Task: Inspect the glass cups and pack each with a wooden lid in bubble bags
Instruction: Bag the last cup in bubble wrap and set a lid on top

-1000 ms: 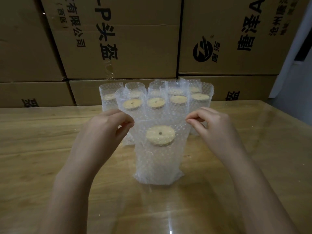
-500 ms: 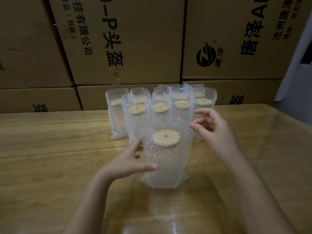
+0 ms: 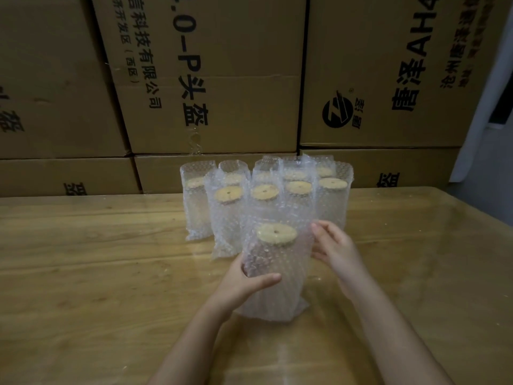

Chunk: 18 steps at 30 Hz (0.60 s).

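A glass cup in a bubble bag (image 3: 280, 290) stands upright on the table in front of me, with a round wooden lid (image 3: 276, 233) on top inside the bag. My left hand (image 3: 244, 284) grips the bag's left side, thumb across the front. My right hand (image 3: 334, 250) touches the bag's right side near the lid, fingers bent. Behind it stand several packed cups (image 3: 227, 212) in bubble bags, each with a wooden lid (image 3: 264, 192) showing.
The wooden table (image 3: 97, 273) has a glossy top. Large cardboard boxes (image 3: 211, 79) are stacked along its far edge, right behind the packed cups. A doorway or wall gap (image 3: 494, 107) shows at the right.
Both hands came down from the bag's open top. The left hand moved to the bag's lower left side and took hold; the right hand dropped to the bag's right side.
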Motion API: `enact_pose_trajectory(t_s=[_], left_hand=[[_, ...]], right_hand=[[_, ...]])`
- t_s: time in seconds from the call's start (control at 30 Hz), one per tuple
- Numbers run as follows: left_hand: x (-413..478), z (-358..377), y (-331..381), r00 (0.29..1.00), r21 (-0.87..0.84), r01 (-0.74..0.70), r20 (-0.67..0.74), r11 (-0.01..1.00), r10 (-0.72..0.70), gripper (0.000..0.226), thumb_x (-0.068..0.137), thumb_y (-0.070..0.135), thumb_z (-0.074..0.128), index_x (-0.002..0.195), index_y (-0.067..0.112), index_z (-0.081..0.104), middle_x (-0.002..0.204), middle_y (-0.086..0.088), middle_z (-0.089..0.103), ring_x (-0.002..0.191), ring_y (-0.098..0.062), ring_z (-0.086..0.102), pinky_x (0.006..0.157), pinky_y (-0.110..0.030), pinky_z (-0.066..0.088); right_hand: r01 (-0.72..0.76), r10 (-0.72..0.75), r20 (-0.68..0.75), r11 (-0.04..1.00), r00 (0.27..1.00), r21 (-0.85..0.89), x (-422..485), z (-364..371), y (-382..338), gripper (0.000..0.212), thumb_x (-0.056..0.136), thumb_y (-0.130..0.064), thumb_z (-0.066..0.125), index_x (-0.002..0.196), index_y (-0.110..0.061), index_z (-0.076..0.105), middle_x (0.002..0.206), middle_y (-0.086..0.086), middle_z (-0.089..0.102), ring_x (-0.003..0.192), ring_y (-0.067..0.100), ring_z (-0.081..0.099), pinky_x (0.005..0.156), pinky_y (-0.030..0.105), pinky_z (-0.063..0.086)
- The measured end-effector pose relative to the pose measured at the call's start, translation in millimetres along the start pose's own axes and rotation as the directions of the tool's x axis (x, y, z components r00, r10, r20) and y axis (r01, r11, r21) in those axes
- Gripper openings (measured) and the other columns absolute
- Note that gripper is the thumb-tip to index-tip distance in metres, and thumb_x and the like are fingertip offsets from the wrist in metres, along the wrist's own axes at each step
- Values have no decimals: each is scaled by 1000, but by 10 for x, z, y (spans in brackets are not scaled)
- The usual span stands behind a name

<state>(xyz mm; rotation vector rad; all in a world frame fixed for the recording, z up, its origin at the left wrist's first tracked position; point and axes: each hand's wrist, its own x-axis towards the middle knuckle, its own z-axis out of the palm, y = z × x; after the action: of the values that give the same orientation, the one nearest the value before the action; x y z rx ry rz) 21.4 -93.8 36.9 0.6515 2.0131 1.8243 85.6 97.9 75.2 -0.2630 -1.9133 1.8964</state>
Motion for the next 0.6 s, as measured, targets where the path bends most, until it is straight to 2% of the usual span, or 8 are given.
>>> enact_pose_trajectory(t_s=[0.07,0.17,0.23,0.3,0.43,0.5,0.57,0.6], left_hand=[[1,25,24,1000,-40,-1,-5,999,1,76,46,46,85,114,28,58,100,20,72,94,0,68,69,-11,51],[-18,80,74,999,-148,41,24,988,-38,74,51,44,87,116,19,59,101,4,75,93,-15,71,70,-21,55],[-56,125,113,997,-188,65,40,980,-58,63,59,46,87,110,21,61,96,9,75,87,-8,72,65,-16,54],[-103,185,113,998,-193,55,34,980,-49,46,67,49,75,105,28,60,86,25,72,76,9,67,55,-6,48],[-159,268,-12,998,-269,48,-23,962,-57,40,75,51,67,108,29,62,90,22,73,78,7,68,53,-8,50],[-169,281,-71,994,-317,57,-66,947,-82,57,71,60,65,116,24,62,105,10,73,90,-5,70,69,-20,56],[-151,284,-111,987,-283,52,-129,958,-91,80,63,70,58,128,23,57,128,3,62,106,-9,61,89,-28,48],[-138,282,-126,986,-254,37,-145,967,-76,86,62,71,54,133,23,52,134,4,56,109,-7,55,91,-26,44]], right_hand=[[-102,100,29,993,995,65,-49,69,130,26,85,-45,58,105,-30,62,107,-3,70,92,10,69,73,25,53],[-170,150,125,972,981,165,-180,161,327,69,70,-66,65,124,-24,60,118,1,69,107,21,66,90,42,52],[-211,181,166,959,969,187,-302,219,441,87,64,-75,68,134,-26,52,130,2,61,120,23,58,102,50,44],[-224,190,191,959,963,176,-400,250,546,92,58,-80,67,136,-34,48,135,-4,57,126,20,52,106,50,40],[-234,187,245,956,951,176,-512,263,684,86,51,-78,73,126,-40,53,121,-14,65,114,9,61,85,30,54],[-245,181,284,947,942,209,-540,266,688,82,50,-72,78,121,-38,56,116,-12,68,107,9,65,76,26,56],[-225,157,302,952,940,208,-556,276,656,83,48,-70,80,119,-35,56,111,-13,70,102,8,67,72,23,56],[-211,151,294,959,944,188,-555,285,643,86,47,-70,80,120,-33,55,110,-15,70,101,6,67,71,21,55]])
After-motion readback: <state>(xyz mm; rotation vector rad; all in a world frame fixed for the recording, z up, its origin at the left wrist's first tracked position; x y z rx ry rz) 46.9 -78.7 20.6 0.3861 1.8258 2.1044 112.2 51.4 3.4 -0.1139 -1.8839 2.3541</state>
